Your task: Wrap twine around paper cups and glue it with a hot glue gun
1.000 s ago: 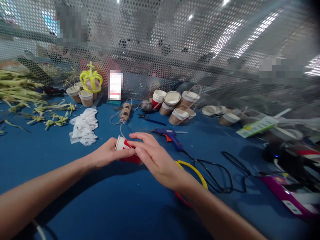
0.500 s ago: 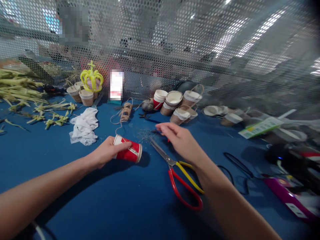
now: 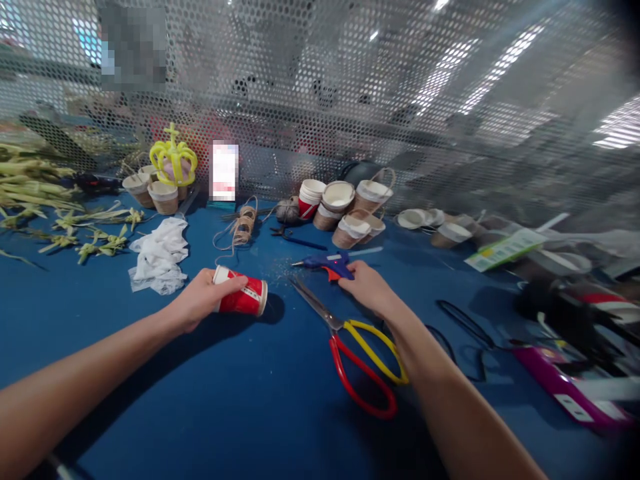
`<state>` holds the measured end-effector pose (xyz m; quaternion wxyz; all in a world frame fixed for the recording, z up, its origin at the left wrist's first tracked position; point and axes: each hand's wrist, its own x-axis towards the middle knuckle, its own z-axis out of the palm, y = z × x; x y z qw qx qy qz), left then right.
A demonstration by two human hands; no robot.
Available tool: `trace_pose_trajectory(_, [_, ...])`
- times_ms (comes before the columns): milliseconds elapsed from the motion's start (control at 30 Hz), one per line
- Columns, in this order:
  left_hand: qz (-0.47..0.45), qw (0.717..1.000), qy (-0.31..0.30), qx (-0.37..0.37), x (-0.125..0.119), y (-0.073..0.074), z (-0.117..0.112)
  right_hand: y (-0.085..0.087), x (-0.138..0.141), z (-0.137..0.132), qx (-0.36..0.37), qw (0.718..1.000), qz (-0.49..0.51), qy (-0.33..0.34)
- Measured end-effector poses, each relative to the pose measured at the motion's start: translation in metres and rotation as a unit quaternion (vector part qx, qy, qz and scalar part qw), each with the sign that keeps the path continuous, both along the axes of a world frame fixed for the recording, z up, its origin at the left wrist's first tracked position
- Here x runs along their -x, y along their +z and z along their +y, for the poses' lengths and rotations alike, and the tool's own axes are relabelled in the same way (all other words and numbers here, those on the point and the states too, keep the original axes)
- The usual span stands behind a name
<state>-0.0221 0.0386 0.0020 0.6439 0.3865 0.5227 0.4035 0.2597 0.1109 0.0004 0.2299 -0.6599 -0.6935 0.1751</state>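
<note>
My left hand [image 3: 200, 300] is wrapped round a red paper cup [image 3: 245, 299] that lies on its side just above the blue table [image 3: 240, 400], its mouth pointing right. My right hand [image 3: 367, 287] is closed on the handle of a blue glue gun [image 3: 325, 262] with an orange trigger, whose nozzle points left. Scissors [image 3: 350, 340] with one red and one yellow handle lie on the table between my hands, blades toward the glue gun.
Several paper cups [image 3: 345, 210] cluster at the back centre, with a twine coil [image 3: 243, 227] and a white crumpled cloth [image 3: 160, 257] to the left. A yellow crown [image 3: 173, 160] tops cups at back left beside green leaves [image 3: 30, 183]. A perforated metal screen [image 3: 350, 87] walls the back. Black cable [image 3: 460, 327] and a purple package [image 3: 565, 387] lie right.
My right hand left the red cup, moved right past the scissors, and closed on the glue gun. The left hand kept the cup and shifted slightly left.
</note>
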Motion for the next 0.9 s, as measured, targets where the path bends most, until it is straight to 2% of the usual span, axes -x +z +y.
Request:
trace_pose_trajectory(133, [0.014,1.0,-0.004,0.008,0.001,-0.002,0.002,0.027,0.015,-0.024,0.035,0.994,0.104,0.023])
trace_pose_trajectory(200, [0.028,1.0,-0.013,0.007,0.001,-0.003,0.003,0.042,0.026,-0.04,0.121,0.961,0.244,0.057])
trace_pose_trajectory(267, [0.052,0.999,-0.017,0.0,0.002,-0.004,0.003,0.051,0.038,-0.056,0.188,0.945,0.254,0.082])
trace_pose_trajectory(300, [0.065,0.998,-0.02,-0.004,0.002,-0.005,0.003,0.052,0.043,-0.062,0.196,0.944,0.244,0.105])
trace_pose_trajectory(433, [0.084,0.996,-0.027,-0.006,0.003,-0.006,0.003,0.042,0.059,-0.077,0.171,0.941,0.248,0.153])
trace_pose_trajectory(533, [0.088,0.996,-0.022,0.003,0.004,-0.005,0.004,0.034,0.065,-0.081,0.182,0.941,0.244,0.145])
trace_pose_trajectory(700, [0.072,0.997,-0.025,0.025,0.007,-0.003,0.008,0.032,0.066,-0.085,0.184,0.962,0.172,0.106])
trace_pose_trajectory(800, [0.07,0.997,-0.026,0.03,0.009,-0.005,0.009,0.027,0.061,-0.085,0.103,0.974,0.124,0.16])
trace_pose_trajectory(900, [0.066,0.997,-0.024,0.035,0.01,-0.006,0.011,0.019,0.053,-0.083,0.031,0.967,0.088,0.236])
